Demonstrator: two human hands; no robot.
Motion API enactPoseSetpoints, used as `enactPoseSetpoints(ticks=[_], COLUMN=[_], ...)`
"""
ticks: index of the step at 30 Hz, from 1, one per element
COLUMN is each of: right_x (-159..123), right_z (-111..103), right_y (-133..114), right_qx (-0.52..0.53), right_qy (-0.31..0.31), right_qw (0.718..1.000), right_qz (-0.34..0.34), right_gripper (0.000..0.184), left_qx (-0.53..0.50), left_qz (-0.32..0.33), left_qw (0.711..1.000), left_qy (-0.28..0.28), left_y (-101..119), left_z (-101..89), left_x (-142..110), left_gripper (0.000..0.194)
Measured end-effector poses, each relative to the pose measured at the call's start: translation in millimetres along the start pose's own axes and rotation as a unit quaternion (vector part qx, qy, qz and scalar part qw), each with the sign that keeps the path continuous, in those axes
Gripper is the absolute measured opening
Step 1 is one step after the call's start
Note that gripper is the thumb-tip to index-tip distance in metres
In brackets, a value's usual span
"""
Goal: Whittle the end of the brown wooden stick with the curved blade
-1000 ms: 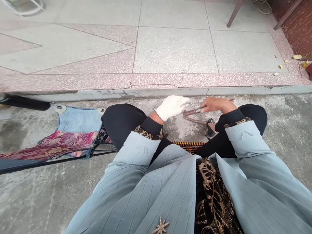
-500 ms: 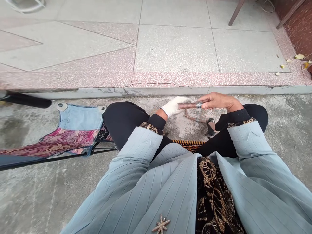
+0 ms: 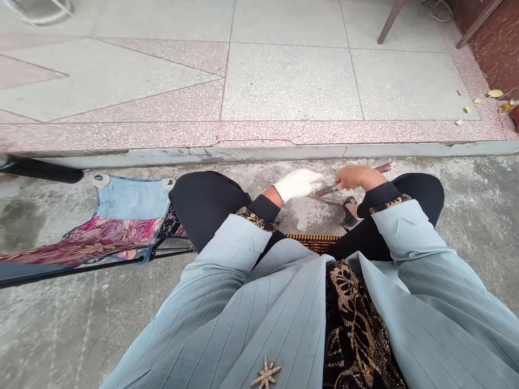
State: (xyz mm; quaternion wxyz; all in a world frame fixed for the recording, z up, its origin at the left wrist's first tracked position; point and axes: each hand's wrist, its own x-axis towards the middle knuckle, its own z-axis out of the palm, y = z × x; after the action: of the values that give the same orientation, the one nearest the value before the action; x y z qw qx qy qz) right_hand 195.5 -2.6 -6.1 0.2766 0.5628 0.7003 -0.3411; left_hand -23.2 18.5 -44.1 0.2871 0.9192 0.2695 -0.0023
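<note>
My left hand (image 3: 299, 183), in a white glove, reaches forward between my knees with its fingers together, touching the near end of a brown rod-like tool (image 3: 324, 190). My bare right hand (image 3: 356, 176) is closed round that tool, whose far end (image 3: 385, 166) sticks out past the knuckles. A second thin brown rod (image 3: 326, 200) lies on the concrete just below both hands. Whether the glove grips the tool is unclear.
I sit on a low woven stool (image 3: 314, 241) on grey concrete. A folding chair with blue and floral fabric (image 3: 121, 216) lies at my left. A raised terrazzo step (image 3: 259, 132) runs across ahead, with chair legs (image 3: 390, 21) at the far right.
My right hand lowered the tool from a raised, level hold and turned it slantwise, closing round it; my gloved left hand stayed at its near end.
</note>
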Motion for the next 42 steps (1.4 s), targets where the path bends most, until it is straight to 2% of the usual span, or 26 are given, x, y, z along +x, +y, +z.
enactPoseSetpoints(ticks=[2, 3, 4, 5, 6, 7, 8, 9, 10, 11, 12, 15, 17, 20, 22, 24, 26, 27, 29, 31, 33, 34, 36, 38, 40, 42], right_x=[-10.6, -18.7, -27.5, -36.0, -42.9, -47.4, -48.7, -47.0, -42.5, -36.1, -28.9, -10.6, -5.2, -4.0, -5.0, -8.2, -15.9, -21.8, -36.2, -49.2, -54.5, -53.3, -43.7, -29.4, -15.8, -5.8], right_z=[-1.4, -3.3, -5.8, -8.5, -11.1, -13.2, -14.7, -15.5, -15.6, -15.2, -14.5, -11.7, -9.5, -4.8, -1.4, 0.4, -1.0, -2.9, -8.2, -13.4, -16.7, -17.4, -17.2, -15.4, -12.5, -8.8], right_y=[5.6, 10.0, 15.1, 20.4, 25.4, 29.8, 33.2, 35.4, 36.4, 36.2, 35.0, 27.4, 20.9, 11.8, 7.8, 6.8, 9.8, 12.9, 21.1, 29.6, 35.2, 36.4, 35.5, 31.4, 25.0, 17.4], right_qx=[0.095, 0.163, 0.232, 0.298, 0.366, 0.429, 0.469, 0.492, 0.500, 0.491, 0.463, 0.263, 0.103, -0.011, 0.011, 0.087, 0.173, 0.219, 0.322, 0.441, 0.508, 0.516, 0.499, 0.467, 0.358, 0.181], right_qy=[-0.129, -0.154, -0.138, -0.080, 0.017, 0.133, 0.213, 0.277, 0.322, 0.347, 0.360, 0.356, 0.295, 0.106, -0.023, -0.110, -0.160, -0.164, -0.107, 0.056, 0.220, 0.275, 0.318, 0.314, 0.309, 0.282], right_qw=[0.982, 0.961, 0.938, 0.917, 0.892, 0.855, 0.820, 0.793, 0.779, 0.782, 0.801, 0.897, 0.948, 0.993, 1.000, 0.989, 0.962, 0.944, 0.904, 0.850, 0.799, 0.789, 0.799, 0.825, 0.881, 0.941], right_qz=[-0.104, -0.163, -0.216, -0.252, -0.263, -0.258, -0.251, -0.230, -0.200, -0.162, -0.116, 0.011, 0.056, 0.057, 0.013, -0.054, -0.137, -0.183, -0.262, -0.283, -0.232, -0.190, -0.107, -0.048, 0.002, 0.053], right_gripper=[0.020, 0.022, 0.030, 0.043, 0.052, 0.055, 0.054, 0.052, 0.048, 0.044, 0.039, 0.028, 0.024, 0.016, 0.015, 0.015, 0.026, 0.036, 0.051, 0.051, 0.030, 0.020, 0.016, 0.010, 0.012, 0.024], left_qx=[-0.010, -0.032, -0.068, -0.112, -0.160, -0.209, -0.250, -0.279, -0.292, -0.290, -0.276, -0.198, -0.135, -0.030, 0.019, 0.043, 0.038, 0.021, -0.033, -0.079, -0.093, -0.088, -0.059, -0.009, 0.044, 0.086], left_qz=[-0.013, -0.019, -0.024, -0.027, -0.025, -0.018, -0.007, 0.006, 0.022, 0.038, 0.052, 0.072, 0.059, 0.022, 0.003, -0.014, -0.038, -0.048, -0.053, -0.037, -0.020, -0.012, 0.005, 0.020, 0.024, 0.021], left_qw=[1.000, 0.999, 0.996, 0.992, 0.984, 0.975, 0.966, 0.958, 0.955, 0.956, 0.960, 0.977, 0.988, 0.999, 1.000, 0.999, 0.998, 0.997, 0.994, 0.991, 0.993, 0.995, 0.998, 0.999, 0.998, 0.995], left_qy=[0.018, 0.030, 0.044, 0.057, 0.068, 0.072, 0.070, 0.063, 0.050, 0.034, 0.018, -0.026, -0.035, -0.026, -0.017, -0.004, 0.028, 0.048, 0.088, 0.100, 0.072, 0.050, 0.001, -0.028, -0.042, -0.044], left_y=[-5.3, -7.8, -9.5, -10.3, -9.9, -8.2, -5.4, -1.8, 2.4, 6.6, 10.3, 16.2, 15.7, 12.3, 10.1, 6.8, 1.4, -2.0, -8.5, -11.6, -8.6, -4.8, 5.4, 15.2, 20.9, 21.1], left_z=[-7.9, -11.0, -13.1, -14.1, -14.0, -12.9, -11.1, -8.9, -6.5, -4.1, -2.0, 1.8, 1.4, -4.0, -9.7, -14.8, -16.8, -16.2, -12.1, -5.7, 0.4, 2.8, 5.9, 7.5, 8.2, 7.7], left_x=[-3.3, -4.7, -5.7, -6.4, -6.8, -6.6, -6.1, -5.2, -4.1, -2.7, -1.3, 1.6, 1.5, -1.6, -4.5, -6.9, -7.9, -7.6, -5.9, -3.1, -0.3, 0.9, 2.5, 3.2, 2.8, 1.4], left_gripper=[0.034, 0.034, 0.033, 0.033, 0.034, 0.035, 0.037, 0.040, 0.041, 0.041, 0.039, 0.029, 0.028, 0.031, 0.031, 0.033, 0.035, 0.036, 0.037, 0.037, 0.037, 0.037, 0.036, 0.034, 0.034, 0.036])
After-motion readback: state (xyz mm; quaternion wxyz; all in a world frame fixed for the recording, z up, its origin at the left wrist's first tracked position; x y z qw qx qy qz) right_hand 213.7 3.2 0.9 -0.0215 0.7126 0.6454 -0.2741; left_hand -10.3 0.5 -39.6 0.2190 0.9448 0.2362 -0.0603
